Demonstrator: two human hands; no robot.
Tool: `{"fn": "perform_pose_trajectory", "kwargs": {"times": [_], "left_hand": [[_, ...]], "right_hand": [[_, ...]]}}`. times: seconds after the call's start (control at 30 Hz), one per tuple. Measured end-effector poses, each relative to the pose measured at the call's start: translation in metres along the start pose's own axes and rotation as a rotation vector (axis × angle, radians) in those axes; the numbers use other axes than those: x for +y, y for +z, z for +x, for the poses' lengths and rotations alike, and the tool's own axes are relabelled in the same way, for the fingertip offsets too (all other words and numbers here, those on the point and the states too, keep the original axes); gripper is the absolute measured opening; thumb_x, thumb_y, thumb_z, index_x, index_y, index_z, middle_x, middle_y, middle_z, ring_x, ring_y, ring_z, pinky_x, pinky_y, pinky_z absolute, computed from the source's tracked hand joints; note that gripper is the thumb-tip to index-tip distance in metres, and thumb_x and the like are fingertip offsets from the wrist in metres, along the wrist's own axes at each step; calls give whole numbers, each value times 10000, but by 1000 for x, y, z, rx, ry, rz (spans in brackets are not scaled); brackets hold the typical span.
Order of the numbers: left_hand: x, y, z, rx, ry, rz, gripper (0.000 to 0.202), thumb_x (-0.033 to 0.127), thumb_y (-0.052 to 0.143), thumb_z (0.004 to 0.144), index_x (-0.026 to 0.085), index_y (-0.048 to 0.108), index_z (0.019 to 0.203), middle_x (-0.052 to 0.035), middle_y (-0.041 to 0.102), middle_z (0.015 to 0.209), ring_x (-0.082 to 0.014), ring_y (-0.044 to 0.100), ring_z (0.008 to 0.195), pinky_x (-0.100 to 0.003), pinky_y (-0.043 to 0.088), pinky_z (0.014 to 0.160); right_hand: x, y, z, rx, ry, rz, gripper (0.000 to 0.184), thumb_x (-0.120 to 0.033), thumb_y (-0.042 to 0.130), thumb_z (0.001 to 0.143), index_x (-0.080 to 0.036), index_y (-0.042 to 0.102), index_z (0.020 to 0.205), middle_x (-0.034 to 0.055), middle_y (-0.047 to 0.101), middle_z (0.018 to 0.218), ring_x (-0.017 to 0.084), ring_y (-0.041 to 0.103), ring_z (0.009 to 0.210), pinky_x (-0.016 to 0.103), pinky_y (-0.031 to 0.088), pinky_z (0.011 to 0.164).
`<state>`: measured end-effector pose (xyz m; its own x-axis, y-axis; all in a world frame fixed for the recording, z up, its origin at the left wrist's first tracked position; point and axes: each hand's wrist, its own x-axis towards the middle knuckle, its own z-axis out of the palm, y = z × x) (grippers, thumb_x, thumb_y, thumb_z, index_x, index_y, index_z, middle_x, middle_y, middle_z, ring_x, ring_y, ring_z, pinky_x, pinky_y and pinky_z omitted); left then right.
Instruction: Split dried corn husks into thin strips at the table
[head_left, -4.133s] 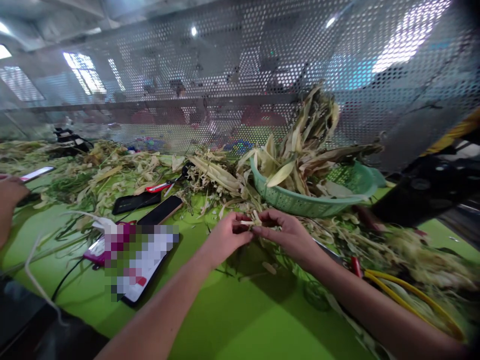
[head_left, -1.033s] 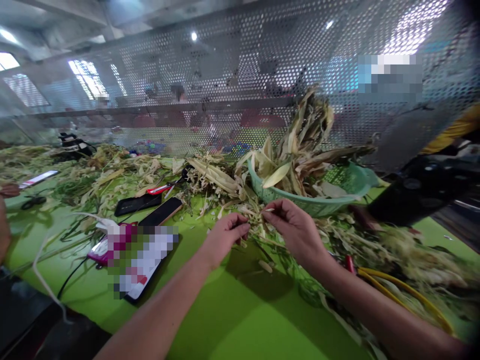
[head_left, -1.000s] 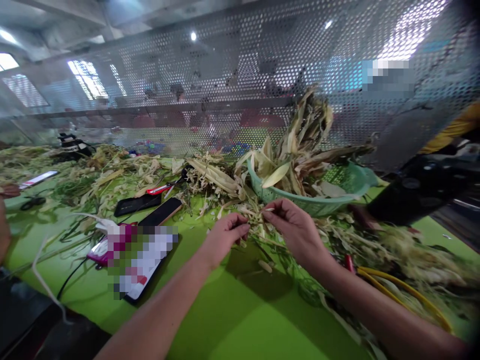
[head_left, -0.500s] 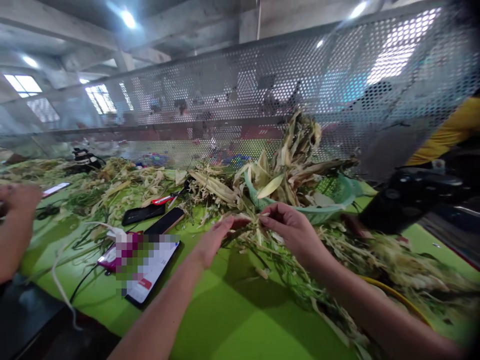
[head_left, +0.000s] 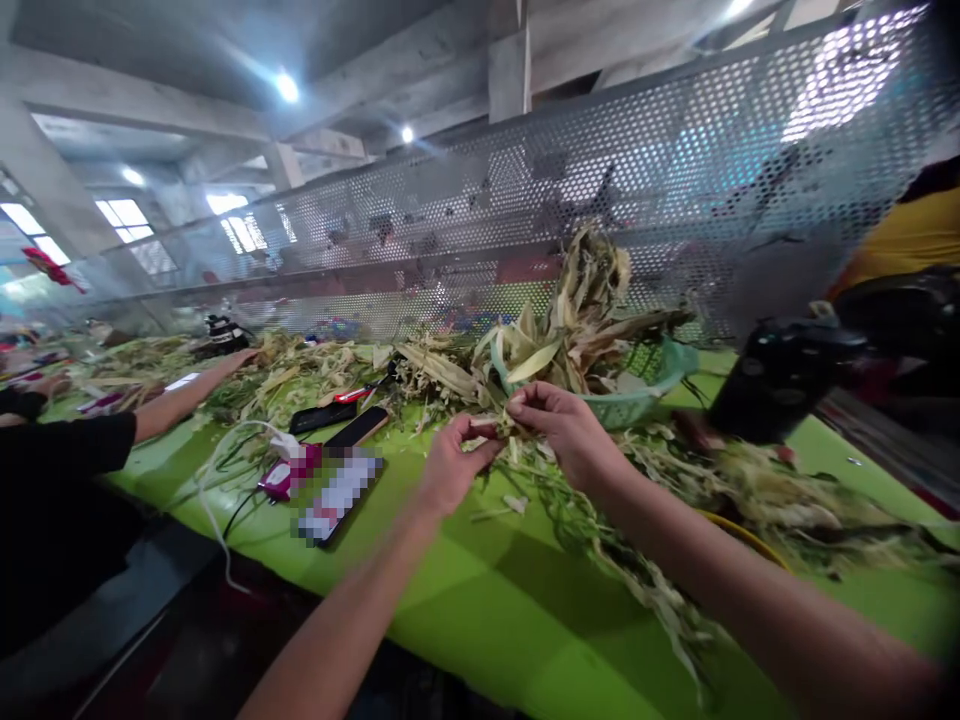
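My left hand [head_left: 454, 462] is closed, thumb and fingers pinching one side of a small pale piece of dried corn husk [head_left: 508, 428]. From the other side my right hand [head_left: 561, 432] grips the same piece between thumb and forefinger. Both hands are close together above the green table [head_left: 465, 610], and the fingers partly hide what they hold. Just behind them stands a green plastic basket [head_left: 637, 408] heaped with dry corn husks [head_left: 581, 300]. Loose green and straw-coloured strands [head_left: 600, 545] lie beneath and beside my right forearm.
Left of my hands lie phones [head_left: 358, 430], a magenta power bank [head_left: 289, 478] with a white cable, and a red-handled tool [head_left: 352, 395]. A perforated metal screen [head_left: 450, 220] runs behind. A black cylindrical object [head_left: 780, 380] stands right. A co-worker's arm [head_left: 187, 395] reaches across at left.
My view has shifted, so more of the left side shows. My left fingers have curled from nearly straight into a pinch. The co-worker's arm at left now stretches forward over the plant heap.
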<state>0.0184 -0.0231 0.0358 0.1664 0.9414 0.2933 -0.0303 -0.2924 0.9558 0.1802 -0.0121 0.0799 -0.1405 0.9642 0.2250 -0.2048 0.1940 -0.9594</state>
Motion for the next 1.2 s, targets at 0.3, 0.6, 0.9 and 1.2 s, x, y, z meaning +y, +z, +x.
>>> {"fn": "perform_pose_trajectory", "kwargs": {"times": [0.3,0.6,0.9,1.2], "left_hand": [[36,-30,-11,-151,-46,93,428,465,660,775,178,647,1092,-85,664,1086,-198,586,965,-307,421,871],[58,-28,15,-298,34,232,280,408,709,710,163,724,845,-34,667,803,-168,549,770,-276,398,749],[27,3,24,-142,-102,-294,295,345,792,592,145,631,737,19,605,699,-98,515,678,-246,406,729],[-7,8,24,65,-275,-640,342,316,806,565,168,522,683,58,530,658,-66,483,604,-213,409,629]], "right_hand": [[-18,0,-1,-269,-67,-385,188,-324,723,677,-164,634,723,-26,572,627,115,493,595,260,365,587],[-34,8,2,-204,-154,-604,131,-308,704,698,-181,672,699,-7,623,648,129,518,600,264,384,576],[-18,-3,-22,166,-171,-366,270,-392,662,786,-181,655,955,13,645,838,148,572,768,278,440,723],[39,15,-36,234,-35,-236,361,-406,734,724,-174,573,951,40,625,906,164,592,832,303,473,774]]}}
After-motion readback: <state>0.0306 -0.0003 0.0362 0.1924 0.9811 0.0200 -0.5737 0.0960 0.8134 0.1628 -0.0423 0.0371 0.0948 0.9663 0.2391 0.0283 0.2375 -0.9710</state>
